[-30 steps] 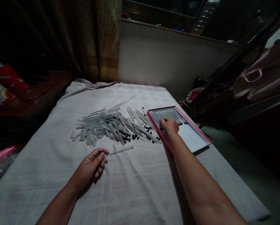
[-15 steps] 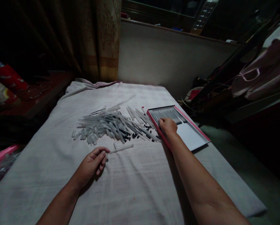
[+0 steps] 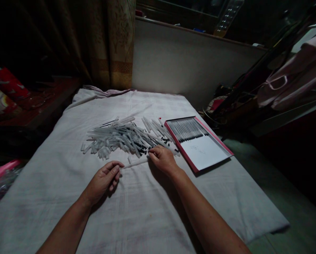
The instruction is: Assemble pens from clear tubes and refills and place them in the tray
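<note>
1. Head view, and both bare hands were in play above the white tablecloth (image 3: 136,211)! The left hand (image 3: 105,179) had thumb and forefinger closed on the left end of a translucent pen barrel (image 3: 137,163), its other fingers loosely curled; that end grip seemed to steady the barrel while leaving most of its length uncovered.
2. Over to the right hand (image 3: 161,158), at the barrel's other end: fingers bent, tips drawn nearly together beside the heap's near edge. Whether they had hold of anything, one could not tell.
3. Between the hands, a short translucent piece (image 3: 129,161) stood out from the barrel, apparently touching it.
4. Just beyond lay the heap of loose pen parts (image 3: 115,138), presumably spread there to be within both hands' reach, with small black pieces (image 3: 177,150) towards its right side.
5. And on the right, the shallow pink-edged box (image 3: 208,152): a row of pens (image 3: 186,128) filled its far part, side by side, dark ends nearest the person, probably packed close to stay parallel.
</note>
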The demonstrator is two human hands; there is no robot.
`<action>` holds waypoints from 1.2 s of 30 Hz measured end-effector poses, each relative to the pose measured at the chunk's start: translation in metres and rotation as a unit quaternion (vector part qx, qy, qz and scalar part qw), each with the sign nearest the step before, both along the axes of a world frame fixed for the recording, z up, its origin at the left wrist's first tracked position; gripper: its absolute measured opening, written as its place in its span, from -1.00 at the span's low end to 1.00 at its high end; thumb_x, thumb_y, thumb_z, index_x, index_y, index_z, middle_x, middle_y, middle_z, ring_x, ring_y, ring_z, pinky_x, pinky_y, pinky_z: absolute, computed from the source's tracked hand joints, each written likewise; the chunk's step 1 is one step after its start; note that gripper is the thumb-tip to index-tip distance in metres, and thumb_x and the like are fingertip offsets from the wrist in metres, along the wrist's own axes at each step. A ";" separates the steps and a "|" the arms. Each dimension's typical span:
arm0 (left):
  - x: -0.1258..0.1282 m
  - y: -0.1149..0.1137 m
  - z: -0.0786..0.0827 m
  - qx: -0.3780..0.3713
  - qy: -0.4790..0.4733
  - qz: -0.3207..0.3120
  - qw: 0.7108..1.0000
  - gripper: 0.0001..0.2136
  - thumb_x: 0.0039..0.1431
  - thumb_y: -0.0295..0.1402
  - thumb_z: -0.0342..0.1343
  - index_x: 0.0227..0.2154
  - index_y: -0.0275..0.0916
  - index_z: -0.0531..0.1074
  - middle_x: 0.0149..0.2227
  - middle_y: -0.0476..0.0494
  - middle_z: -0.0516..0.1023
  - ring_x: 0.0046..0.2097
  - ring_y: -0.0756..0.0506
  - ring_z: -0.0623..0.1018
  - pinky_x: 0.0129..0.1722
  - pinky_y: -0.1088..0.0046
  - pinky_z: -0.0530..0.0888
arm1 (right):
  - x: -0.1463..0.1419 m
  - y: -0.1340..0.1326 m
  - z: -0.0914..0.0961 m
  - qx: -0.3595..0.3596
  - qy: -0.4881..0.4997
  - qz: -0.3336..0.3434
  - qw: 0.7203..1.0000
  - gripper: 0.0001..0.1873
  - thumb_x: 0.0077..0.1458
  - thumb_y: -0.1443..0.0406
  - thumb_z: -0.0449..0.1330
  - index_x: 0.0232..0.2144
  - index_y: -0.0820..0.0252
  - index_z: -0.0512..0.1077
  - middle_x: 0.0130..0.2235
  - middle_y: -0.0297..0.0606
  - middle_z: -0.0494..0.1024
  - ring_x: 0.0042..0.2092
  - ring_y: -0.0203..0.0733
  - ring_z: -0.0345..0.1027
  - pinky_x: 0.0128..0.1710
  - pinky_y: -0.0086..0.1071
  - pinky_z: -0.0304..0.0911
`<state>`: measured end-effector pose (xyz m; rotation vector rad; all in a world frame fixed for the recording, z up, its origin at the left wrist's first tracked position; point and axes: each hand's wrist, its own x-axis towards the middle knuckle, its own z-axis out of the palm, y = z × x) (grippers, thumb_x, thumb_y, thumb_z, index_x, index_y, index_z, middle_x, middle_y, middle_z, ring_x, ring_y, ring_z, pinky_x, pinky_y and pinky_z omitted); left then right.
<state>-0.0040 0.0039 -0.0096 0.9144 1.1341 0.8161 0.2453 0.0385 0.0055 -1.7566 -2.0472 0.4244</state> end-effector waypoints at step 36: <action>0.002 0.000 0.000 0.012 0.008 -0.003 1.000 -0.49 -0.10 0.08 0.31 -0.24 -0.22 0.40 -0.60 0.17 0.32 -0.66 0.13 0.21 -0.74 0.67 0.14 | 0.002 0.032 0.023 -0.152 -0.187 -0.111 0.964 -0.70 0.19 0.13 0.18 -0.13 0.10 0.59 -0.05 -0.08 0.64 0.00 0.02 0.50 -0.13 -0.27 0.30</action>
